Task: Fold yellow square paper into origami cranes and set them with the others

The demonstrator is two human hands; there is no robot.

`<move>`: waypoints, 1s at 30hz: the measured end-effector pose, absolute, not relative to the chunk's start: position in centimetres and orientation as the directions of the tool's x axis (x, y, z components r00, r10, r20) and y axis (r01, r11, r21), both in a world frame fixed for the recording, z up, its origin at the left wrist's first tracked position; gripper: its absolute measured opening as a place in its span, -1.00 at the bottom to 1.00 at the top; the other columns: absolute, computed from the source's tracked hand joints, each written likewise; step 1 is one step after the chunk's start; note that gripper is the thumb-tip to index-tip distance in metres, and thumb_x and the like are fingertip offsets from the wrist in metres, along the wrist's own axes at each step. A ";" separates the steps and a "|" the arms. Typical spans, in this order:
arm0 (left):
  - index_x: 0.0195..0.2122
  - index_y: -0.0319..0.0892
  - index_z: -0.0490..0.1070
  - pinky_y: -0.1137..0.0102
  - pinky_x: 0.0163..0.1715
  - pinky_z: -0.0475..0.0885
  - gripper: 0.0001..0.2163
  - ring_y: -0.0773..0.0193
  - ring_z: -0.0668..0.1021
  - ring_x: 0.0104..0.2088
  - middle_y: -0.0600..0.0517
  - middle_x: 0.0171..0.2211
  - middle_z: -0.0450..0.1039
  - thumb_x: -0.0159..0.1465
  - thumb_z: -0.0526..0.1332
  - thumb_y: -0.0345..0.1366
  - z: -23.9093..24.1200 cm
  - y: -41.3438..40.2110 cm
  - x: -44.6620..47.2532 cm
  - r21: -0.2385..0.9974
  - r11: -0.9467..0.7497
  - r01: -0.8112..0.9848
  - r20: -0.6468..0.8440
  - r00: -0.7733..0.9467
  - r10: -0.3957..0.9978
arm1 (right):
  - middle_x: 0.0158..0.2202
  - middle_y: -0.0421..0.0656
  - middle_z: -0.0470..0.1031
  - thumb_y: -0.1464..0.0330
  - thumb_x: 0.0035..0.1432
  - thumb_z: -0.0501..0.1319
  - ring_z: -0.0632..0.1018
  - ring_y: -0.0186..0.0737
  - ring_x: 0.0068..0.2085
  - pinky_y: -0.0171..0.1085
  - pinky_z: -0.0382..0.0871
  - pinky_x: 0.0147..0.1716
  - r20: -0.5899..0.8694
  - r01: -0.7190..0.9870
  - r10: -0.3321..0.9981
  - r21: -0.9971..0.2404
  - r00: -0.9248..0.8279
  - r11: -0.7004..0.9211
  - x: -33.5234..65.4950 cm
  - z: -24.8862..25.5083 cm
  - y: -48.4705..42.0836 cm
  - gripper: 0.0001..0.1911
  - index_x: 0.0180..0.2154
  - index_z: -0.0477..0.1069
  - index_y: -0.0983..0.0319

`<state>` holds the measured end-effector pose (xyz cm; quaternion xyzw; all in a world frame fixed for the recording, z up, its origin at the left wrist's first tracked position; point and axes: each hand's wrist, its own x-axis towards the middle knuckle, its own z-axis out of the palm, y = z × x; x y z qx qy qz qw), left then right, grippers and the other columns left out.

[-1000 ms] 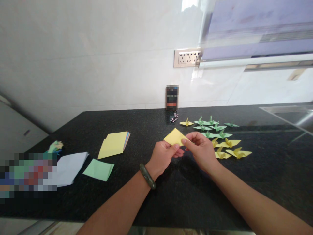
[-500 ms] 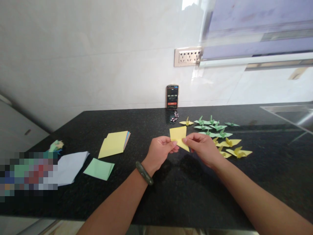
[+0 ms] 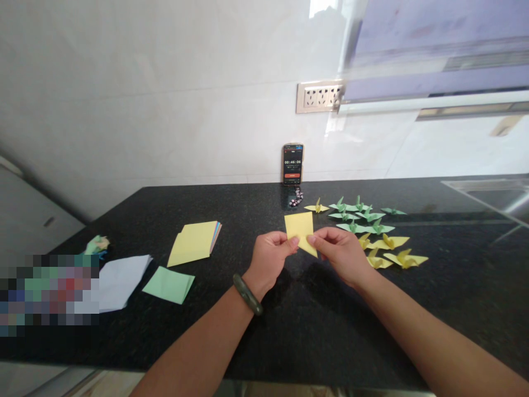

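Observation:
A small folded piece of yellow paper is held up over the dark counter, between my two hands. My left hand, with a dark green bangle on its wrist, pinches the paper's lower left edge between thumb and fingers. On the lower right, my right hand pinches it with the thumb in front. The fingertips behind the paper are partly hidden. Just to the right of my right hand lie several yellow paper cranes, with several green paper cranes behind them.
To the left lie a stack of yellow-topped coloured paper, a folded green sheet and white paper. A phone showing a timer leans on the wall, a beaded strap before it. The counter has a sink at far right.
The yellow paper has shifted slightly and now looks flatter, its lower right part closer to the rest. Both hands keep their pinch. The whole view has moved a little.

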<state>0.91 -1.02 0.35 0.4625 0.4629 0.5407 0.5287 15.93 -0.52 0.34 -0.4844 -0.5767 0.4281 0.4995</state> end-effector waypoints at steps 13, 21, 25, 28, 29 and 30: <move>-0.62 -0.26 0.41 0.47 -0.50 0.27 -0.80 0.39 0.40 -0.57 0.06 -0.62 0.43 -0.02 0.31 -0.22 -0.2 -1.0 1.0 0.993 -0.031 -0.117 0.032 0.006 0.999 | -0.70 -0.26 0.31 0.20 -0.14 0.31 0.23 -0.42 -0.64 -0.38 0.09 -0.65 0.180 0.089 0.983 -0.980 0.035 0.176 15.3 0.3 -1.0 -0.73 -0.59 0.44 0.29; -0.58 -0.26 0.42 0.47 -0.46 0.28 -0.82 0.40 0.40 -0.53 0.08 -0.59 0.42 0.02 0.28 -0.23 -0.2 -1.2 1.3 0.986 -0.075 -0.150 0.077 0.010 0.997 | -0.70 -0.27 0.32 0.24 -0.10 0.29 0.24 -0.42 -0.64 -0.38 0.10 -0.64 0.205 0.096 0.978 -0.975 0.042 0.200 15.2 0.3 -1.1 -0.77 -0.60 0.43 0.28; -0.57 -0.27 0.42 0.47 -0.45 0.28 -0.80 0.40 0.39 -0.53 0.06 -0.58 0.43 0.00 0.30 -0.22 -0.3 -1.3 1.8 0.981 0.012 -0.192 0.000 0.061 0.998 | -0.69 -0.27 0.32 0.26 -0.08 0.28 0.25 -0.42 -0.63 -0.38 0.11 -0.63 0.219 0.076 0.974 -0.974 0.064 0.214 15.0 -0.1 -1.2 -0.78 -0.58 0.43 0.28; -0.59 -0.28 0.40 0.47 -0.50 0.25 -0.79 0.41 0.36 -0.57 0.07 -0.62 0.39 -0.01 0.30 -0.22 -0.6 -1.3 1.8 0.990 0.000 -0.140 0.003 0.019 1.000 | -0.69 -0.27 0.31 0.27 -0.06 0.26 0.26 -0.41 -0.62 -0.38 0.11 -0.61 0.240 0.096 0.969 -0.968 0.061 0.234 14.8 -0.4 -1.3 -0.78 -0.58 0.43 0.28; -0.59 -0.28 0.39 0.47 -0.51 0.24 -0.79 0.40 0.35 -0.57 0.07 -0.62 0.39 -0.01 0.29 -0.22 -0.6 -1.3 1.8 0.993 -0.015 -0.120 0.017 0.010 1.000 | -0.69 -0.28 0.31 0.27 -0.05 0.26 0.26 -0.40 -0.61 -0.37 0.11 -0.61 0.246 0.101 0.967 -0.966 0.059 0.239 14.8 -0.4 -1.4 -0.79 -0.58 0.42 0.28; -0.59 -0.28 0.39 0.46 -0.51 0.24 -0.79 0.40 0.36 -0.57 0.07 -0.62 0.39 0.00 0.28 -0.22 -0.6 -1.3 1.7 0.994 -0.034 -0.099 0.034 0.003 0.999 | -0.69 -0.28 0.30 0.28 -0.06 0.26 0.26 -0.40 -0.61 -0.37 0.11 -0.61 0.249 0.100 0.967 -0.965 0.058 0.243 14.8 -0.4 -1.4 -0.79 -0.59 0.42 0.28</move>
